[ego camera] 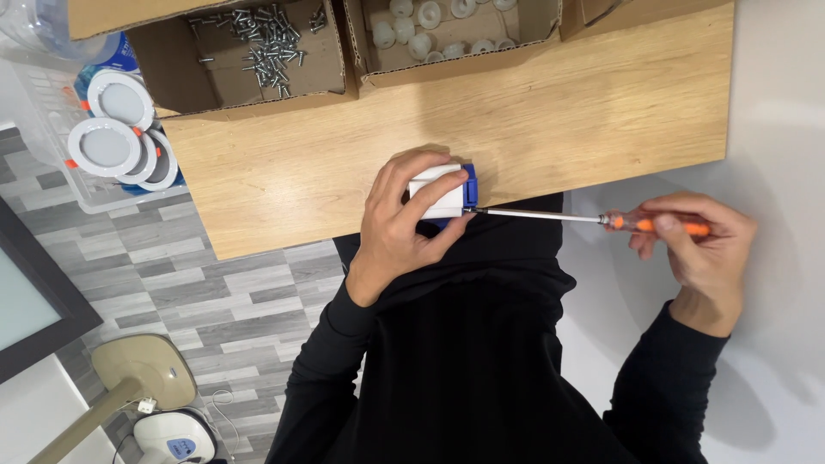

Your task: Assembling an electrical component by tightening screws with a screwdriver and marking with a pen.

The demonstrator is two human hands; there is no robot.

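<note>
Orange-handled screwdriver lies almost level across the view, long axis left to right, tip pointing left into the right side of a small white and blue box at the near edge of the wooden table. Right hand is clenched round the handle, well apart from the box. Left hand is nearer, wrapped over the box and pinning it down. Box's blue end faces the tip

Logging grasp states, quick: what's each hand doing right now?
Left hand: closed on the white and blue part at the table edge.
Right hand: closed on the screwdriver, tip at the part.
</note>
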